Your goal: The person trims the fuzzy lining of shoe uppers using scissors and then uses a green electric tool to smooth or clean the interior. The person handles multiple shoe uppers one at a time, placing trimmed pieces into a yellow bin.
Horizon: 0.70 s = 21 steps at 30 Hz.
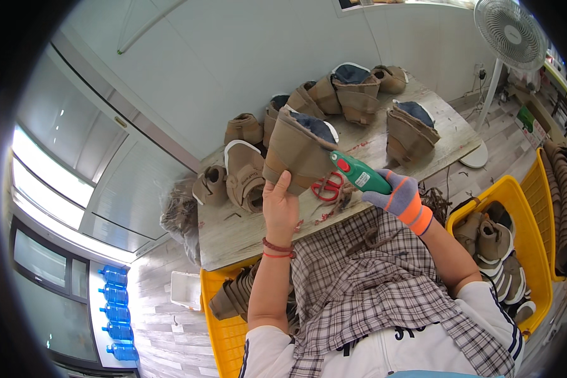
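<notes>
My bare left hand [281, 205] grips a brown shoe upper [296, 151] by its lower part and holds it up over the table. The upper has a dark lining and a white edge. Wrapped in a grey and orange glove, my right hand [394, 192] holds a green handheld power tool [364, 176] with a red button. Its front end is at the right edge of the upper; whether it touches cannot be made out. Red-handled scissors [327, 187] lie on the table just below.
More brown uppers [357, 94] stand along the back of the wooden table [230, 242], with one upper [411, 133] at its right. Yellow baskets [535, 217] of uppers flank me. A white fan [511, 34] stands far right, and blue water bottles [116, 313] line the left.
</notes>
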{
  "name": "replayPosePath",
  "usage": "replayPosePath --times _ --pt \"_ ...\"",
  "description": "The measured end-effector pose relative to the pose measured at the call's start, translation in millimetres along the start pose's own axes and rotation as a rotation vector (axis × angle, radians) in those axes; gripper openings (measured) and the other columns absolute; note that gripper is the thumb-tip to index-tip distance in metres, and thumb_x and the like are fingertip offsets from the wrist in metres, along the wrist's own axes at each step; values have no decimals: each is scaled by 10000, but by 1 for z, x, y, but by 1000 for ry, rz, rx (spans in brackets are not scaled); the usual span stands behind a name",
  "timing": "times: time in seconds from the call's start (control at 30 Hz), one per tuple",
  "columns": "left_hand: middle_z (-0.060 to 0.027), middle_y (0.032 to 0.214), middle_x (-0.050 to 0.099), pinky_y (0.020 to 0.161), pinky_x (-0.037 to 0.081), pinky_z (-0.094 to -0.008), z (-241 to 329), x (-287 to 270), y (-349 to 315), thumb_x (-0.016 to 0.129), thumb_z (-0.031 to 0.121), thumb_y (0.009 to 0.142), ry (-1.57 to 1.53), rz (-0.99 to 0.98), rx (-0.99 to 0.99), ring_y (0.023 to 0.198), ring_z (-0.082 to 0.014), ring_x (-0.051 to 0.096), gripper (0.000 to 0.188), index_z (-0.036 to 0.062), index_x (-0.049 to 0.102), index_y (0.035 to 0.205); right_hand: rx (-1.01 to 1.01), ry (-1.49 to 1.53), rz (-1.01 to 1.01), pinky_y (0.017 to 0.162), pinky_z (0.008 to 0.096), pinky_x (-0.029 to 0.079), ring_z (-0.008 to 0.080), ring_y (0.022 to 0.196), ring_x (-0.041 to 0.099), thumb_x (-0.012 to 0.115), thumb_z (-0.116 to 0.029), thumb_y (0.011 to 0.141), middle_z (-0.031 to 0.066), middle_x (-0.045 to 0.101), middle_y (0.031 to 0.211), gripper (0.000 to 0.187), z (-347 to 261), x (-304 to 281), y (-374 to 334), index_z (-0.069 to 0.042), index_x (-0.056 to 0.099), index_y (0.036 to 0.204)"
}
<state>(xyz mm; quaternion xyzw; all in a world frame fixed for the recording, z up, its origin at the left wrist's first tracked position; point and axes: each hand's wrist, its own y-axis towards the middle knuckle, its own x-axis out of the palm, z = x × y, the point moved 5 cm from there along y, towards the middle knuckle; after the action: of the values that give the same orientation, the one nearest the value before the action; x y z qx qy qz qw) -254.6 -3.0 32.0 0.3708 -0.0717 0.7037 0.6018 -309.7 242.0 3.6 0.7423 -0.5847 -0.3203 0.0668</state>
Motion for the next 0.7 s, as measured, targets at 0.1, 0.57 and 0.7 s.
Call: replayPosePath --times 0.1,0.57,0.7 --pt "-76 1352 473 1062 334 -376 -2 -1 -3 521 75 930 100 -13 36 1243 -223 442 408 33 438 1327 65 70 -28 576 275 505 153 596 642 800 -446 661 84 666 700 559 -1 4 3 -42 660 1021" --pt "-79 1350 480 1047 328 -345 -24 -20 -12 550 52 915 281 -58 83 1232 -198 448 400 14 473 1306 236 212 -156 574 248 482 89 598 580 790 -437 694 51 642 692 548 0 7 10 -27 656 1030" --pt "-63 1178 569 901 404 -284 -30 -29 -17 611 92 892 723 0 178 1065 -173 533 257 12 588 1135 280 193 -128 557 243 473 84 580 571 785 -454 692 42 629 674 547 1 7 13 -28 658 1012"
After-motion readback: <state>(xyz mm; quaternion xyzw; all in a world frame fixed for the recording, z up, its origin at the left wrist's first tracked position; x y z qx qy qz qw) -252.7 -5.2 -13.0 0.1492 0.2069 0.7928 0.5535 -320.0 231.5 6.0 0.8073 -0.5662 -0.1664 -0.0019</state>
